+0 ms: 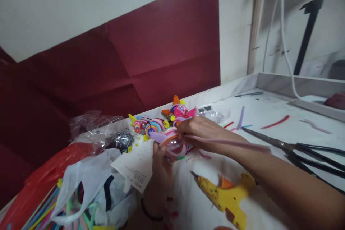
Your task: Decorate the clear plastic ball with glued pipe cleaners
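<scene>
Head view shows the left hand [159, 158] cupping a clear ball [174, 144] just behind the yellow glue gun [223, 196], the right hand [201, 131] pinching a pink pipe cleaner [229, 143] onto it; wrapping likely wants snug, touching coils.

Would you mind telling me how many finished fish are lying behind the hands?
3, it seems: one at left, one beside it, one behind by the wall. The right hand may hide more.

A pink pipe cleaner [229, 143], a yellow glue gun [226, 196] and dark red paper [134, 64].
</scene>
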`<state>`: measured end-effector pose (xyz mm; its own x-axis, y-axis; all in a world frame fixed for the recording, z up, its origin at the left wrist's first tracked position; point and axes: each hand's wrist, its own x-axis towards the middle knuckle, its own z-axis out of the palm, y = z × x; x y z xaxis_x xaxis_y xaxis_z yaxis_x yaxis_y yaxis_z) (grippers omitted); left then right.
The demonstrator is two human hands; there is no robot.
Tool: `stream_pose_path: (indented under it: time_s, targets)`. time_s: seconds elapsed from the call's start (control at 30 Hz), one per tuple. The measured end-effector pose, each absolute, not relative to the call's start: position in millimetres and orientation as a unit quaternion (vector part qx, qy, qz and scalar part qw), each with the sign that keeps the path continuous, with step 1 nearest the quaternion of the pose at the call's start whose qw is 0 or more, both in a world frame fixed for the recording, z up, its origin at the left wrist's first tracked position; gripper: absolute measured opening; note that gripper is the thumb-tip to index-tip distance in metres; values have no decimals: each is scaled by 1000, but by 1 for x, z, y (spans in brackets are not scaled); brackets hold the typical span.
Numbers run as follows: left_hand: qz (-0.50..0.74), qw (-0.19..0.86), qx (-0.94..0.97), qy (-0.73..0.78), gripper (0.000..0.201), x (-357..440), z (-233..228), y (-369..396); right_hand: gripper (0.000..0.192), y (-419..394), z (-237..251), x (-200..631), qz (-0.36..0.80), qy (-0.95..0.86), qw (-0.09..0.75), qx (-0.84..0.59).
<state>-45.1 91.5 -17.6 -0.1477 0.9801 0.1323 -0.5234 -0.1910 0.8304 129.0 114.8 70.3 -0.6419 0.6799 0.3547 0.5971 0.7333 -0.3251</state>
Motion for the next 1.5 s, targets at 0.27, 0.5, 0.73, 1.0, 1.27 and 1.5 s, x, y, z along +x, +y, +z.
stream_pose_path:
  time_s: [0.27,0.5,0.73,1.0,1.27,1.5]
  targets:
    - [708,538,348,297,16,-48,-17,92,17,116,67,127,69,-903,255,-338]
    - [717,527,353,287,16,-51,-11,90,21,115,69,127,49,-908,279,-310]
    - [741,475,377,287,34,-51,7,83,23,109,72,132,35,-888,381,-257]
    - [718,456,461,254,54,-47,43,85,25,104,79,144,-5,-850,482,-214]
    - [695,478,483,235,56,-34,64,99,24,100,90,158,-20,-822,522,-226]
    - [675,475,521,218,56,-34,69,112,25,102,90,160,-47,-809,534,-239]
